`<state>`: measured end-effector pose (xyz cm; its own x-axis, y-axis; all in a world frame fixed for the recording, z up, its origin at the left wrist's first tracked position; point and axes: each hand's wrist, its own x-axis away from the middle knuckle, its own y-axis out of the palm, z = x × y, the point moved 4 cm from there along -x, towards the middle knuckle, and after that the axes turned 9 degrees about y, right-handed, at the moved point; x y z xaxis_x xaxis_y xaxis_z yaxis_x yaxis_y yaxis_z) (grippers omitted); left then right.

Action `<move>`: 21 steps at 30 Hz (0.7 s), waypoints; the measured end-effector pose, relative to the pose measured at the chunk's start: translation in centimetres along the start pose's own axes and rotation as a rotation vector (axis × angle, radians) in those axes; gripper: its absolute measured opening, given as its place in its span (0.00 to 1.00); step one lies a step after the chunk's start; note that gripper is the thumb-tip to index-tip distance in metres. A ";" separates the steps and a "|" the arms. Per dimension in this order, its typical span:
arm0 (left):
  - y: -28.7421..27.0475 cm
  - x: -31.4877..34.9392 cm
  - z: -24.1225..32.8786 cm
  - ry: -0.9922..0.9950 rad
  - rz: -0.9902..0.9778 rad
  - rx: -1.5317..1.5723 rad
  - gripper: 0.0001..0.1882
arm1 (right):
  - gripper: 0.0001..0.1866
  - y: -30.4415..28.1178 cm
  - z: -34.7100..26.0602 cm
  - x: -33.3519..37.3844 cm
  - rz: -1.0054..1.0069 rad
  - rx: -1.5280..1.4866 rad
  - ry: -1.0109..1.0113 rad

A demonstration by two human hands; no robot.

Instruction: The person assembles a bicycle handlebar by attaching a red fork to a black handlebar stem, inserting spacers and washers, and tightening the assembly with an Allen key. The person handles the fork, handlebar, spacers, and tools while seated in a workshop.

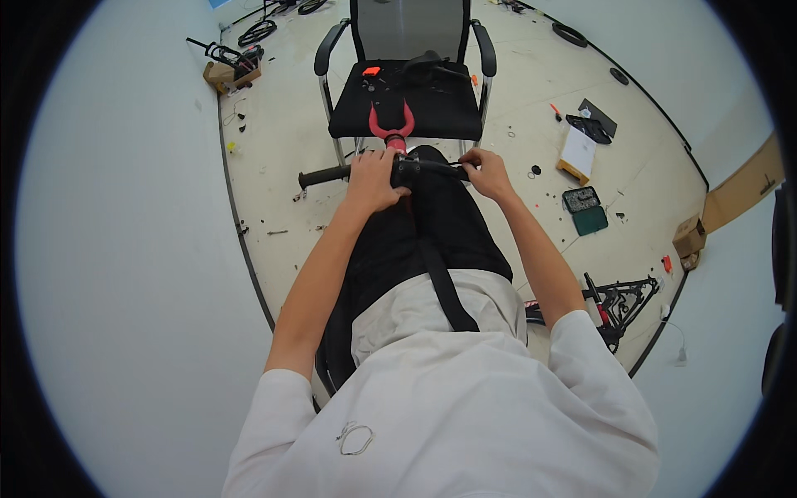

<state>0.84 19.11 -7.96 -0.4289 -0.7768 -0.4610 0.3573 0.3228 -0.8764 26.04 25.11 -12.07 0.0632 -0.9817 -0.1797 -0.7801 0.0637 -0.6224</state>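
Note:
A black bicycle handlebar point(325, 176) lies crosswise above my lap, its left end fitted with a grip. At its middle is a dark stem clamp point(406, 168), and beyond that a red fork point(392, 130) points away with its two prongs up. My left hand point(374, 178) is wrapped round the bar just left of the clamp, thumb toward the clamp. At the bar's right part, my right hand point(486, 173) has its fingers pinched together. A thin dark piece shows by those fingertips, too small to name.
A black office chair point(407, 108) stands ahead with small parts and an orange item on its seat. At right on the floor lie a green open case point(590, 219), a white-topped box point(576, 156) and a black bike frame point(624, 307). Cardboard point(747, 187) leans on the right wall.

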 end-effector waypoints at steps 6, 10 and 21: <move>0.7 -1.1 -0.3 0.000 -0.115 0.086 0.35 | 0.10 0.7 0.0 -0.5 -0.016 0.015 -0.010; 0.6 -0.6 -0.4 -0.053 -0.098 0.190 0.32 | 0.13 0.4 -0.7 -0.9 0.005 0.070 -0.039; -0.8 -0.5 0.6 0.001 -0.083 0.196 0.27 | 0.13 0.3 -0.3 1.3 0.105 -0.087 0.047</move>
<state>1.23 18.92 -6.97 -0.4647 -0.7958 -0.3882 0.4750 0.1460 -0.8678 25.72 23.76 -12.26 -0.0491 -0.9780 -0.2026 -0.8322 0.1523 -0.5331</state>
